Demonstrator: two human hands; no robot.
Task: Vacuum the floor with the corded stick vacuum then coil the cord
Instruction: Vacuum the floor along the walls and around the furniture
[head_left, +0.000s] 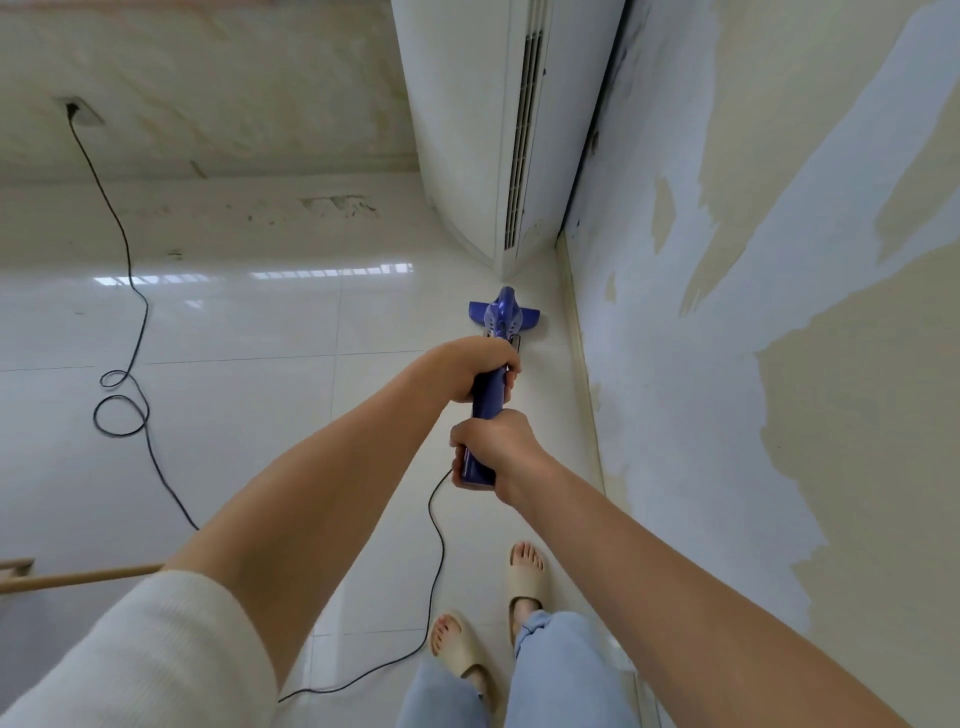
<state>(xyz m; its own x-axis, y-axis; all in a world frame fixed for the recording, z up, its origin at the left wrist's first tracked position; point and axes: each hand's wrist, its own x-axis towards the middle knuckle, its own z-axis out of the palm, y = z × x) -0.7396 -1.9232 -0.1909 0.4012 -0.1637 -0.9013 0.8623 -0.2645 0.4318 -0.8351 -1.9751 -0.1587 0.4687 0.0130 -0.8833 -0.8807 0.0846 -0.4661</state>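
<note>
The blue corded stick vacuum (503, 316) stands on the white tiled floor, its head close to the right wall and just in front of a white standing air conditioner. My left hand (475, 370) grips the blue handle higher up the stick. My right hand (493, 447) grips the handle's end, nearer to me. The black cord (439, 561) leaves the handle's end, runs down past my feet, passes behind my left arm, and loops across the floor to a wall socket (72, 110) at the far left.
The white standing air conditioner (488, 130) fills the corner ahead. A patchy painted wall (753, 312) runs along the right. Cord loops (122, 402) lie on the tiles at left. A wooden stick (78, 576) pokes in at lower left. My feet in beige slides (525, 577) stand near the wall.
</note>
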